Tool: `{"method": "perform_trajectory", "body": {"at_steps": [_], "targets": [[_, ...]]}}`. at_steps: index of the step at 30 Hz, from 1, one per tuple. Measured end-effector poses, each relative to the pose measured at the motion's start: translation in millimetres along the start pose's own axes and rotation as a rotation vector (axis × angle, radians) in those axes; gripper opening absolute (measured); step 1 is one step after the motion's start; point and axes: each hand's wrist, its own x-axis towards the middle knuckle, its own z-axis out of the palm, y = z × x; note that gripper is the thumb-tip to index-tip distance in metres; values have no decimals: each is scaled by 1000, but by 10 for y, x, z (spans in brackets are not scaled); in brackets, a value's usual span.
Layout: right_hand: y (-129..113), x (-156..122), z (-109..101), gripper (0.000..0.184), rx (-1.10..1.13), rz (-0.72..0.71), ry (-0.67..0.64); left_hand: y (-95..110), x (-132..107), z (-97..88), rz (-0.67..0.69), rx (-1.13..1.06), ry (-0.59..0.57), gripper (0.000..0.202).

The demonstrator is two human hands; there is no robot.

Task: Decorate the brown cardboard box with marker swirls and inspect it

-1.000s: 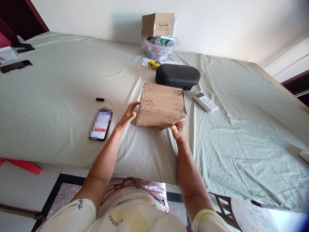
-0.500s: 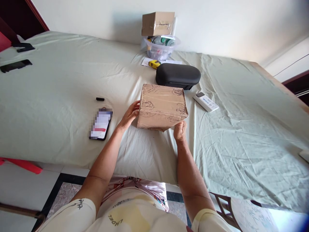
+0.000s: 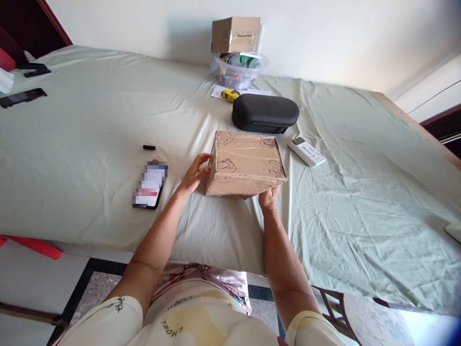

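Observation:
A brown cardboard box (image 3: 248, 156) with dark scribbles near its corners is held between my two hands over the cloth-covered table. My left hand (image 3: 196, 175) presses against its left side, thumb toward me and fingers along the far part of that side. Under the near right corner, my right hand (image 3: 268, 197) supports the box; most of its fingers are hidden beneath the cardboard. The box looks slightly tilted, and I cannot tell whether its bottom touches the cloth.
Behind the box lies a black hard case (image 3: 265, 113), with a yellow tape measure (image 3: 230, 95) beside it. A white device (image 3: 307, 153) lies to the right, a phone (image 3: 150, 185) and small black cap (image 3: 149, 147) to the left. A plastic basin (image 3: 237, 76) holding bottles carries another carton (image 3: 236, 34).
The box has shifted slightly right and toward me, turning a little. More of my right hand is now under it. A white thing has appeared at the far left edge.

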Motion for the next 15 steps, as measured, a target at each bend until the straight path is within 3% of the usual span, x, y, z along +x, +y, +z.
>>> {"method": "perform_trajectory", "body": {"at_steps": [9, 15], "targets": [[-13, -16, 26, 81, -69, 25, 16, 95, -4, 19, 5, -39, -76, 78], [-96, 4, 26, 73, 71, 65, 96, 38, 8, -22, -4, -43, -102, 82]]}}
